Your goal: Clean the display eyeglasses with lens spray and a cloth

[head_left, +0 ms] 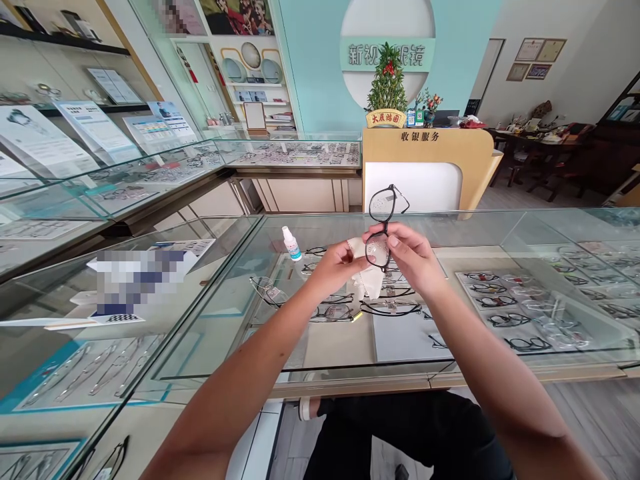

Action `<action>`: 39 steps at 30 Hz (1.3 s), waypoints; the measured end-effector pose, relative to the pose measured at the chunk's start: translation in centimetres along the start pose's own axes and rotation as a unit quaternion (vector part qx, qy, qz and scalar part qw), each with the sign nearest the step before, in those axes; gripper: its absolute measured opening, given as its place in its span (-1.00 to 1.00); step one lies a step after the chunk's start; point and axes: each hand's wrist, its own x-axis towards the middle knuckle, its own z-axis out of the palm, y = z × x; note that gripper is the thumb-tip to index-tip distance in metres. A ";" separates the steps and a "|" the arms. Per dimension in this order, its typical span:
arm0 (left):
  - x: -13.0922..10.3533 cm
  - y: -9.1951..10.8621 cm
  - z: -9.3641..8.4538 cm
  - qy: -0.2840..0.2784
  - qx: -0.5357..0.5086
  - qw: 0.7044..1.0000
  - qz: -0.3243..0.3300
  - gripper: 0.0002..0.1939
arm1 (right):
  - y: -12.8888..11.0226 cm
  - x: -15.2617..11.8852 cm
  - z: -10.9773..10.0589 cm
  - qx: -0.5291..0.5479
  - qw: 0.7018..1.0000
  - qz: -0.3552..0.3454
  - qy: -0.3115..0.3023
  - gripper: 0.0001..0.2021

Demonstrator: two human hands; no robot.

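Observation:
Black-framed eyeglasses (383,204) are held upright on their side above the glass counter, with droplets on the lenses. My right hand (407,250) pinches them near the bridge. In my left hand (340,262) is a cream cloth (369,281), its upper part behind the lower lens, and my left fingers touch that lens's edge. A small white bottle with a blue label (291,244) stands on the counter to the left of my hands. Below the cloth, a pair of dark-framed glasses (391,308) lies in the counter area.
The glass display counter (320,371) spans the space before me, with several glasses (495,301) inside at right. Papers (145,283) lie on the left counter. Farther back are a wooden cashier desk (475,147) and a plant (388,87).

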 end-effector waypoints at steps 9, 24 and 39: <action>0.0 0.0 -0.2 -0.005 0.009 1.000 0.023 -0.55 | -0.1 -0.2 0.0 -0.017 1.000 -0.002 -0.020 -0.66; 1.3 2.0 -3.4 0.208 -0.130 0.968 -0.040 -0.61 | -0.3 0.0 0.8 -0.061 0.996 0.033 -0.048 -0.67; 0.9 0.8 -1.0 0.116 -0.171 0.977 0.058 -0.57 | 2.3 0.3 1.6 -0.097 0.993 0.057 0.039 -0.57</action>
